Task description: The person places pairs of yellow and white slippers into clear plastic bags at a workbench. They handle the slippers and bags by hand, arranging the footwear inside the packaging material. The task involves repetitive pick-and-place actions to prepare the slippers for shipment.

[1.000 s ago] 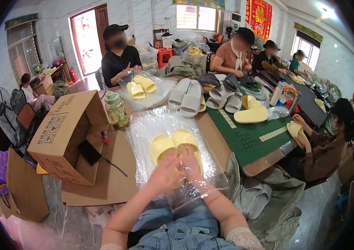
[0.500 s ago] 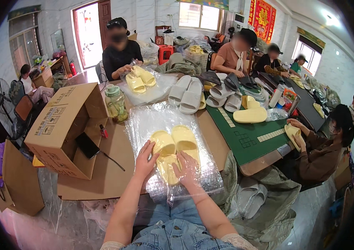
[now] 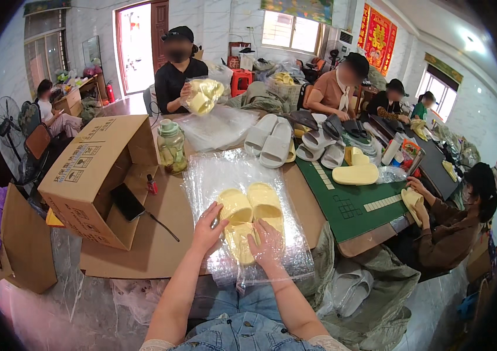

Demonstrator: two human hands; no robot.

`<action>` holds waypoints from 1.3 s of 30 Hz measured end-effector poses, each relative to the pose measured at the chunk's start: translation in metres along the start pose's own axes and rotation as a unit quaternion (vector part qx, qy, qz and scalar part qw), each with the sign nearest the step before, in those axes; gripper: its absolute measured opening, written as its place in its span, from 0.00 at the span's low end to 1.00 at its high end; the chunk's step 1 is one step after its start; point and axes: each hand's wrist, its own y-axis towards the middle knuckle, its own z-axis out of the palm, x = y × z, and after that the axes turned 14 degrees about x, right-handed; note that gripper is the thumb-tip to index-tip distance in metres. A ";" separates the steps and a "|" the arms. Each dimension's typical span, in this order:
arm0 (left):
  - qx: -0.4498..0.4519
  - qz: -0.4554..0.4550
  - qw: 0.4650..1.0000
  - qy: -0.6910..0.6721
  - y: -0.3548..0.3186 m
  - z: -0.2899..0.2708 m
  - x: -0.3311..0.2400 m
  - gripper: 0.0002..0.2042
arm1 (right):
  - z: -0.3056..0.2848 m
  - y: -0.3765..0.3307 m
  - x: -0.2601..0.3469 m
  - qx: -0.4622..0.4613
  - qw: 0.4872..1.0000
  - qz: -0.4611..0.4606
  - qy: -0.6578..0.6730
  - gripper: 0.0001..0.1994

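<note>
A pair of pale yellow slide slippers [image 3: 265,199] lies side by side in front of me, toes away, with clear plastic film over them. Beneath is a stack of clear plastic bags [image 3: 201,172]. My left hand [image 3: 206,229] rests along the outer edge of the left slipper, fingers stretched and apart. My right hand [image 3: 267,247] lies spread over the heel area between the slippers; a sheen across it looks like film, but whether it is inside the bag I cannot tell.
An open cardboard box [image 3: 93,175], a phone [image 3: 126,203] and a glass jar [image 3: 171,149] stand left. Grey slippers [image 3: 276,143] lie beyond the bags. A green mat [image 3: 348,205] holds a yellow slipper [image 3: 355,174]. Co-workers sit around; one across holds bagged yellow slippers [image 3: 203,96].
The person across has lifted the bagged yellow slippers off the table. My view has shifted slightly; my hands stay at the same slippers.
</note>
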 end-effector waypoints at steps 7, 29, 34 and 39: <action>0.002 0.001 1.000 0.010 0.001 0.000 0.007 0.28 | -0.003 0.000 0.002 0.015 1.000 0.003 0.010 0.22; -0.002 0.011 1.000 0.003 0.001 0.000 0.006 0.28 | 0.004 -0.003 -0.004 0.022 0.999 0.003 0.024 0.24; -0.007 0.013 1.000 0.004 0.001 0.001 0.010 0.28 | 0.003 -0.003 -0.002 0.020 1.000 0.004 0.009 0.25; -0.003 0.017 1.000 -0.002 0.002 0.002 0.012 0.28 | 0.004 -0.003 -0.002 0.021 1.000 0.006 0.018 0.24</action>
